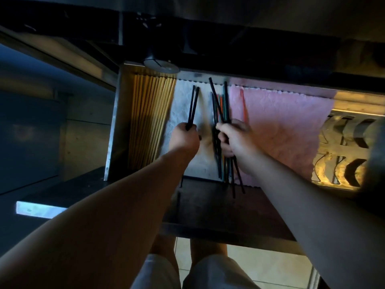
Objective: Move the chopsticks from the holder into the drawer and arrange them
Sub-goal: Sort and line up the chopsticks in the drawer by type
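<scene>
An open drawer [116, 113] lies below me, lined with a white cloth [183, 101] and a pink cloth [281, 126]. A row of several wooden chopsticks [150, 115] fills its left side. My left hand [184, 136] grips a pair of black chopsticks [193, 105], tips pointing away, over the white cloth. My right hand [233, 136] holds a bundle of dark and coloured chopsticks [220, 105] crossing at the seam between the cloths. One orange chopstick [243, 107] rests on the pink cloth. A round holder [161, 64] stands on the counter edge above the drawer.
A metal rack with curved slots [343, 151] occupies the drawer's right end. The dark drawer front [218, 209] is close to my body. The counter edge [270, 59] overhangs the far side. A cabinet [52, 132] stands on the left, tiled floor [260, 265] below.
</scene>
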### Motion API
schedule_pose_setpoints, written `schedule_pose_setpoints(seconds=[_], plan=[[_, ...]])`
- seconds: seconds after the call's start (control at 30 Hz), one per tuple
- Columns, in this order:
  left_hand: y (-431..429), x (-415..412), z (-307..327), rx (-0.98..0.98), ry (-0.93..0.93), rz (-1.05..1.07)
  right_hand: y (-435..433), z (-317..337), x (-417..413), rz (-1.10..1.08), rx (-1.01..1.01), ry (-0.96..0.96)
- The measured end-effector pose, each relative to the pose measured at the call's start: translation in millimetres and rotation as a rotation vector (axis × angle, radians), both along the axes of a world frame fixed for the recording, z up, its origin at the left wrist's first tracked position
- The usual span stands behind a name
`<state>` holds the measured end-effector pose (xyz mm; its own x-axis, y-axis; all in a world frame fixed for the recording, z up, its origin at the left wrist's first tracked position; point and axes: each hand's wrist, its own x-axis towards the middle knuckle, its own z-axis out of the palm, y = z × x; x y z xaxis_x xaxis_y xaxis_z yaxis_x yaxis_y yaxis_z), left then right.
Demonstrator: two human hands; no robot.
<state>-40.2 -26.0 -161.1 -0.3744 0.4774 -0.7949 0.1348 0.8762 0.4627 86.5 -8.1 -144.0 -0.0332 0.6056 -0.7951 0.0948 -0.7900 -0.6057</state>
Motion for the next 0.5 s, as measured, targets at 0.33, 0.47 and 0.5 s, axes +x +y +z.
schedule_pose_setpoints(seconds=[0.33, 0.47, 0.5], plan=[[-8.1, -55.9, -4.9, -0.047, -0.125, -0.042, 4.4, -29.8, -67.0, -0.078, -0.276, -0.083], [-11.1, -65.9, -7.8, 0.002, 0.024, -0.192, 0.8, -32.7, -85.4, -0.068, -0.304, -0.169], [-10.7, -68.6, -7.8, 0.019, 0.058, -0.225, 0.1, -33.5, -89.7, -0.079, -0.307, -0.181]])
